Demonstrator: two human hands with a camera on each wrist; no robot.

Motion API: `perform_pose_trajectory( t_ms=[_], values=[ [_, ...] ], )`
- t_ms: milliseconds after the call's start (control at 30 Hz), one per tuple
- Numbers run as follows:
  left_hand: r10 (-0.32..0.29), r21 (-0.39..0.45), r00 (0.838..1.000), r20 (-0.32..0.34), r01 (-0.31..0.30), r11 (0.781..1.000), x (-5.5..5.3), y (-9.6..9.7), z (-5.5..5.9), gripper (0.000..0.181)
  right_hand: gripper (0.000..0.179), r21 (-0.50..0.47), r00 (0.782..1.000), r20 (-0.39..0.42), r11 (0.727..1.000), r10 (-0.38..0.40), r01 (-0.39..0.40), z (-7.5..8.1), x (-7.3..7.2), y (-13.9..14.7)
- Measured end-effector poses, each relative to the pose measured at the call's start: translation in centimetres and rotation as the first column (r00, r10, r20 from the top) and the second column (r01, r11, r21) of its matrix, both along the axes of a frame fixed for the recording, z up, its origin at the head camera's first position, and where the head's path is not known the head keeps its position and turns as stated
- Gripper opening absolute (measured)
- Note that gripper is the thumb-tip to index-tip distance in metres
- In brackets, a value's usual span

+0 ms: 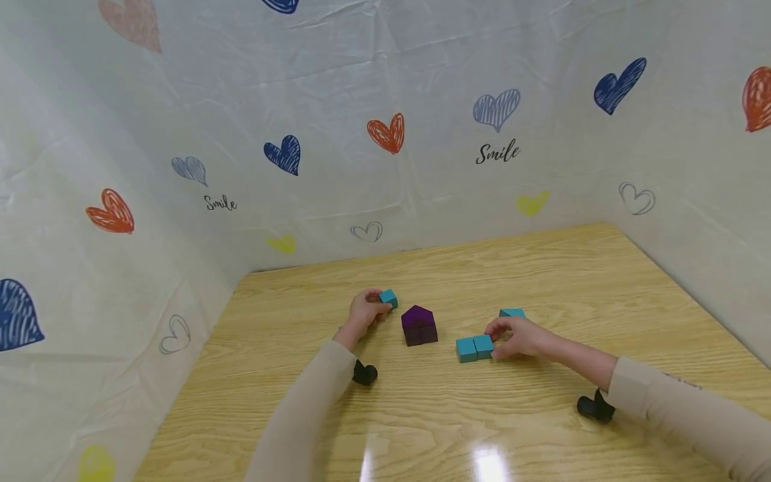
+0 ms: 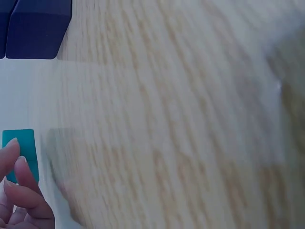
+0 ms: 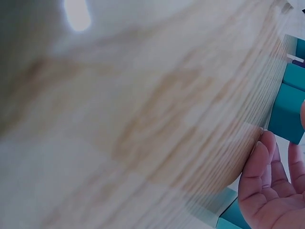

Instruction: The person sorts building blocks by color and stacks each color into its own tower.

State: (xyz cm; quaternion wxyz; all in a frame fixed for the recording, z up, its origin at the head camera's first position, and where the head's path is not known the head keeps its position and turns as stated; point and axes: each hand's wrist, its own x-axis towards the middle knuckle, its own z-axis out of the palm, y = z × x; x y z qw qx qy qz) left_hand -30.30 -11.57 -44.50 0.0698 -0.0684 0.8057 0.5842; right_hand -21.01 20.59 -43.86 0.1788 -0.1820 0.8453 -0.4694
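My left hand (image 1: pixel 365 310) pinches a blue-teal cube (image 1: pixel 390 298) between thumb and fingers; the left wrist view shows the fingertips against this teal cube (image 2: pixel 26 138). Just right of it, a purple roof-shaped block (image 1: pixel 417 314) and two dark purple cubes (image 1: pixel 419 335) form a small house shape. Farther right, two teal cubes (image 1: pixel 466 350) lie side by side. My right hand (image 1: pixel 519 336) holds the right-hand teal cube (image 1: pixel 484 345) by its edges, its fingers partly in front of it in the right wrist view. Behind that hand sits another teal block (image 1: pixel 512 312), partly hidden.
The wooden table (image 1: pixel 277 395) carries all the blocks. A white sheet printed with hearts (image 1: pixel 421 187) hangs along its back and sides. Black wrist-worn devices (image 1: pixel 365 373) stick out below both sleeves. Light glares off the table's near part.
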Motion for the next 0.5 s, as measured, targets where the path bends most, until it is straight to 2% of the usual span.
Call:
perform_pose_trajectory(
  t_ms=[100,267,500],
  values=[
    [0.014,0.040,0.999,-0.029,-0.012,0.999,0.2,0.0,0.6,0.038,0.038,0.002,1.000,0.001,1.000,-0.001,0.001,0.1,0.0,-0.1],
    [0.027,0.028,0.997,-0.078,-0.025,0.999,0.4,0.0,2.6,0.037,0.036,0.008,1.000,0.002,1.000,-0.005,0.005,0.2,0.1,-0.2],
    [-0.007,0.010,0.995,-0.095,0.008,1.000,0.8,0.1,5.4,0.038,0.036,-0.013,1.000,0.010,1.000,-0.004,0.004,0.3,0.1,-0.2]
  ],
)
